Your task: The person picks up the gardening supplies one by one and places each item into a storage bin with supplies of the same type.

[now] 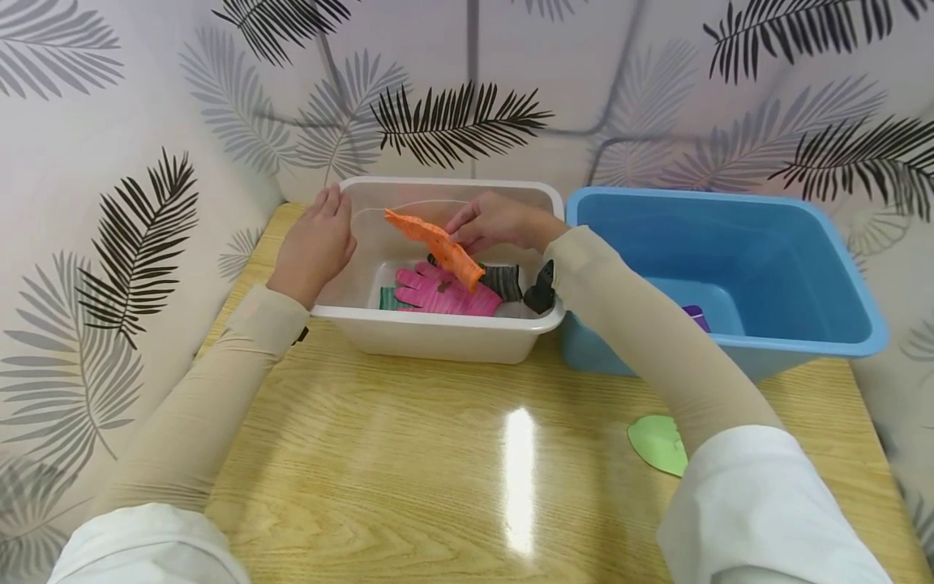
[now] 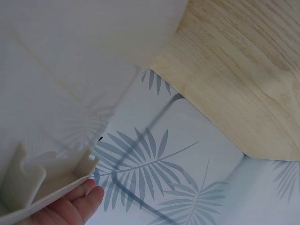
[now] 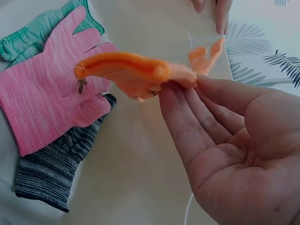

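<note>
My right hand pinches an orange knit glove between thumb and fingers, above the inside of a white plastic bin. Part of the glove hangs down toward the near side. Below it, a pink glove lies on the bin floor. A green glove and a dark grey striped glove are partly under the pink one. My left hand grips the bin's left rim, and its fingers show against the rim's underside in the left wrist view.
A blue bin stands right of the white one, with a purple item partly visible inside. A black object lies in the white bin's right end. On the wooden table rests a green leaf-shaped piece, partly behind the right arm.
</note>
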Demonstrator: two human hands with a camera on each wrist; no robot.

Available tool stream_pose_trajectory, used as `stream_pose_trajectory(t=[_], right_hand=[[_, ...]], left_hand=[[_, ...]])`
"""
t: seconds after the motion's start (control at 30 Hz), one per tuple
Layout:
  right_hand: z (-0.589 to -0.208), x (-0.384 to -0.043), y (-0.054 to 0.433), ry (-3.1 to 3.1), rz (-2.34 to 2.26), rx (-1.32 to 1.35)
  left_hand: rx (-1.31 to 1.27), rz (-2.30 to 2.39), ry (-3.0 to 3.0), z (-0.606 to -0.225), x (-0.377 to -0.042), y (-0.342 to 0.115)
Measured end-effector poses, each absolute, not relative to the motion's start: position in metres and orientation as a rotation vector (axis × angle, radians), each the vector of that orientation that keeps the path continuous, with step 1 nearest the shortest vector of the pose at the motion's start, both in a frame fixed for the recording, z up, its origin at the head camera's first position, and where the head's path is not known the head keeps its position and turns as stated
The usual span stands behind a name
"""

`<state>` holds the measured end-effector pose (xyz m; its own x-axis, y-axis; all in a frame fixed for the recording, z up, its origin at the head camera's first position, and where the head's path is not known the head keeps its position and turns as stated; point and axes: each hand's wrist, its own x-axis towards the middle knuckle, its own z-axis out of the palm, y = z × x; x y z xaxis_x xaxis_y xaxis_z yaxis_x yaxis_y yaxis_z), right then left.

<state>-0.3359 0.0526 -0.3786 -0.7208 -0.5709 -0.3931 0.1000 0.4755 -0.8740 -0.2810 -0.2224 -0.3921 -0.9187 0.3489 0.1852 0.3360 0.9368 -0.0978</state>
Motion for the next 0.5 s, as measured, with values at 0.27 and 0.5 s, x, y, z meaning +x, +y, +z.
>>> stream_pose_trajectory(t=[0.27, 0.5], right_hand=[[-0.3818, -0.3377, 0.0511, 2.012, -1.273, -0.395], [-0.3809, -0.3374, 0.0512, 2.001, -1.267, -0.398]], left_hand=[[-0.525, 0.064, -2.889, -0.3958, -0.2843, -0.2244], [-0.533, 0.065, -2.866, -0.3954, -0.2838, -0.2244]])
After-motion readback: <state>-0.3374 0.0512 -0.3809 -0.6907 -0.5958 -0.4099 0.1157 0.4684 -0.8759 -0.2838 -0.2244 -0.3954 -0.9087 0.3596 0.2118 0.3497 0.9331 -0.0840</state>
